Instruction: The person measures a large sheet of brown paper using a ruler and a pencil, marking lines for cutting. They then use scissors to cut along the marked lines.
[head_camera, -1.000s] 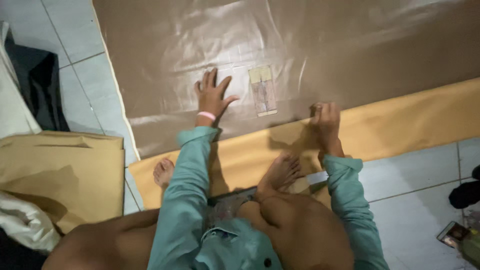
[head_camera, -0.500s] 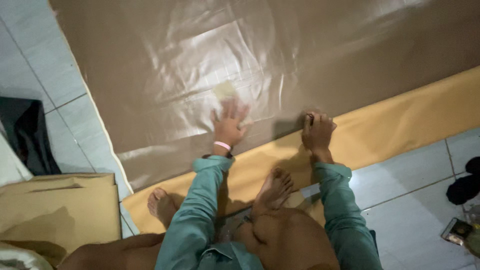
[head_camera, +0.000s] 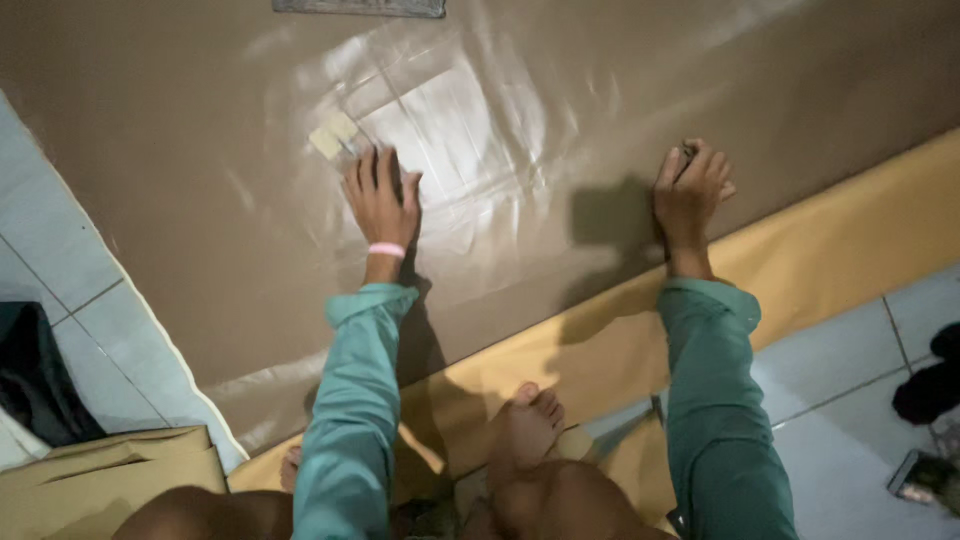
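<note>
Pale floor tiles (head_camera: 60, 290) show on the left and lower right, and over them lies a wide sheet of glossy brown plastic (head_camera: 600, 90) spread on a tan layer of paper (head_camera: 860, 250), whose edge runs diagonally along the near side.

At the far left, the left hand (head_camera: 382, 200) presses flat on the plastic, fingers slightly spread and pointing away, with nothing held in them. Its fingertips (head_camera: 368, 160) sit just beside a small cream card (head_camera: 333, 134), touching or nearly touching its near corner; which of the two cannot be told. A pink wristband (head_camera: 386, 250) circles the wrist above a teal sleeve (head_camera: 350, 400).

To the right, the right hand (head_camera: 692, 190) rests on the same sheet with fingers curled together around a small dark object (head_camera: 688, 152), perhaps a pen or blade; too little shows to tell which. Both hands are well apart, close to where plastic meets tan paper.

Bare feet (head_camera: 525, 425) are tucked near the paper's edge. A folded cardboard piece (head_camera: 110, 470) lies at the near left, a dark cloth (head_camera: 40, 380) beside it, and dark items (head_camera: 935, 385) sit on tiles at the right.

Judging by the creases, smoothing this sheet well would call for even, flat palm pressure moving outward from the middle, keeping the card pinned so it does not slide.
</note>
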